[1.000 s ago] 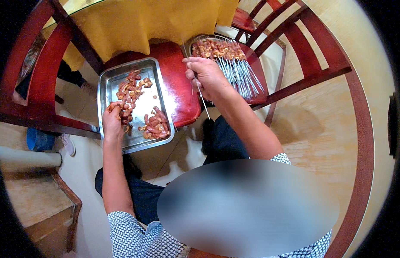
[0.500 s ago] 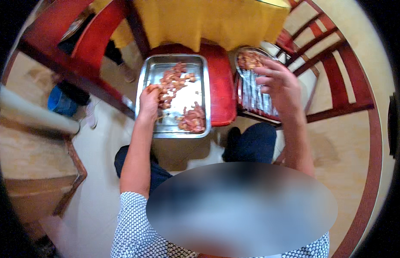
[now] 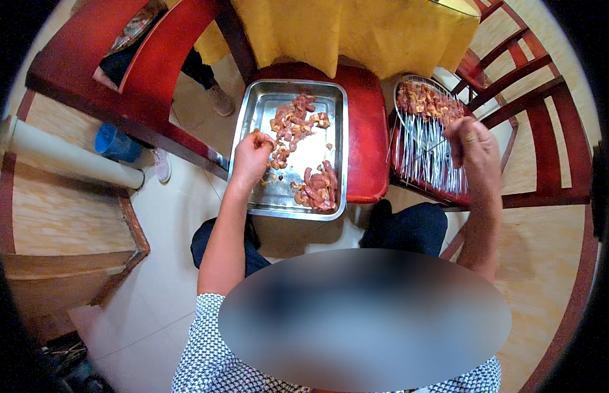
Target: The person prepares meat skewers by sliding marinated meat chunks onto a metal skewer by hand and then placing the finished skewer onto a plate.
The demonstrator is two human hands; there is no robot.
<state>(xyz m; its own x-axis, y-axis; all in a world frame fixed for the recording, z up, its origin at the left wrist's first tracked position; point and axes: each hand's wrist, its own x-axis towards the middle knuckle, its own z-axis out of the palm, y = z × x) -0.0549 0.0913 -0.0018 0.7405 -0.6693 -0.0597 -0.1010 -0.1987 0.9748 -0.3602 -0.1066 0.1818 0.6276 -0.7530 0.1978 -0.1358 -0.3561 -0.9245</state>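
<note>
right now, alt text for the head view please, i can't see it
A person's left hand touches reddish-brown raw meat pieces in a rectangular silver metal tray on a red chair. Their right hand is over or beside thin silver metal skewers threaded with meat, on another red chair.

Room btwn tray [image 3: 307,154] & skewers [image 3: 419,150] over red seat [image 3: 368,144]; chair back [image 3: 159,59] blocks L, tablecloth [image 3: 363,39] blocks far side.
</note>
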